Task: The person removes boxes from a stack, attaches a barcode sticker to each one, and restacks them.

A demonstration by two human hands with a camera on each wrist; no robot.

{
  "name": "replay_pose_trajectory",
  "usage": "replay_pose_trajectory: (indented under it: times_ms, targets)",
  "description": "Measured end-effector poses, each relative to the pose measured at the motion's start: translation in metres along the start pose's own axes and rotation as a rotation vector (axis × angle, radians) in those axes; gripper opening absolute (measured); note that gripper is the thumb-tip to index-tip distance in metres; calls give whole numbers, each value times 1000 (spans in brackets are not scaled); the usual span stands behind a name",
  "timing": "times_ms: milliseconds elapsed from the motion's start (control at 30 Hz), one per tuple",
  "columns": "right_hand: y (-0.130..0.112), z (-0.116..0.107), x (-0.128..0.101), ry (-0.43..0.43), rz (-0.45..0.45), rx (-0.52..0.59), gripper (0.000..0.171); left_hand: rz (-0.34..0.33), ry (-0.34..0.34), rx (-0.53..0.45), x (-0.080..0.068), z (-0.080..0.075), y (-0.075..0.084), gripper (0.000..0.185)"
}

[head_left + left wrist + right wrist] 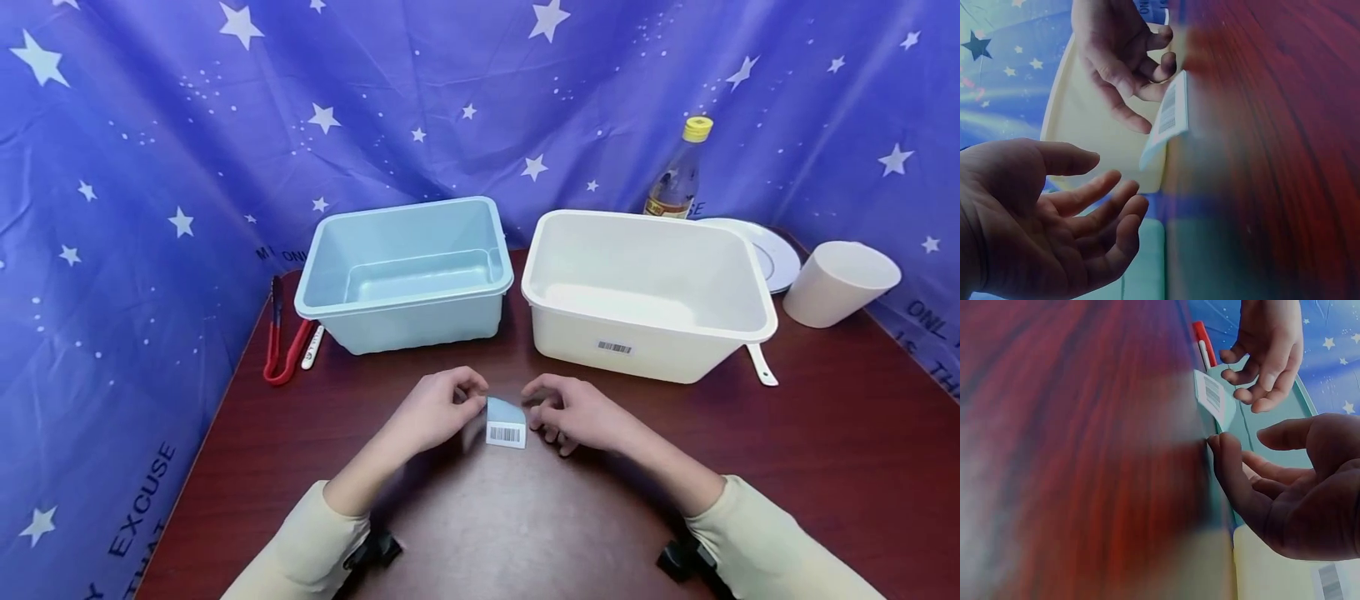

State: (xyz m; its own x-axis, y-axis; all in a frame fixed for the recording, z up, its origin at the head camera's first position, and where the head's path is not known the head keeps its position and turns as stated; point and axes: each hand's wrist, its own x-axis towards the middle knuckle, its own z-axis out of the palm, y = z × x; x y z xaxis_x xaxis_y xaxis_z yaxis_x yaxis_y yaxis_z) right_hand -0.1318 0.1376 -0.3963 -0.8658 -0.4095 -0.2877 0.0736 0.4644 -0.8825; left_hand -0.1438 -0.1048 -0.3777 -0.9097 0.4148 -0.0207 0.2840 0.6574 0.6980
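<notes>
A small light-blue card (506, 414) with a white barcode label stands curved on the table between the two hands; its exact kind is unclear. My left hand (438, 408) is at its left, fingers loosely bent, with a gap between hand and card in the left wrist view. On the other side, my right hand (576, 412) has relaxed, bent fingers beside the card (1215, 399). Whether a right fingertip touches its edge, I cannot tell. Neither hand grips anything. Behind them stand a light-blue bin (412, 321) and a white bin (577, 333) with a barcode.
Red-handled tongs (277, 367) and a white handle (312, 348) lie left of the blue bin. Around the white bin are a yellow-capped bottle (675, 179), white plates (776, 258), a white cup (832, 287) and another white handle (762, 365). A starry blue curtain (450, 92) hangs behind.
</notes>
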Motion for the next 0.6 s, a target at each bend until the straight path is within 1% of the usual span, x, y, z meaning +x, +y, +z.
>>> replay_pose_trajectory:
  times_ms: [100, 233, 367, 600]
  targets:
    - [-1, 4, 4, -8, -9, -4, 28, -15, -25, -23, -2, 0, -6, 7]
    - [-1, 7, 6, -15, -21, -6, 28, -43, -94, -76, -4, 0, -10, 5]
    - [0, 8, 8, -24, -24, 14, 28, -56, -154, -156, -3, 2, -15, 7]
    - [0, 10, 12, -40, -24, 35, 28, -75, -214, -316, -1, 5, -22, 10]
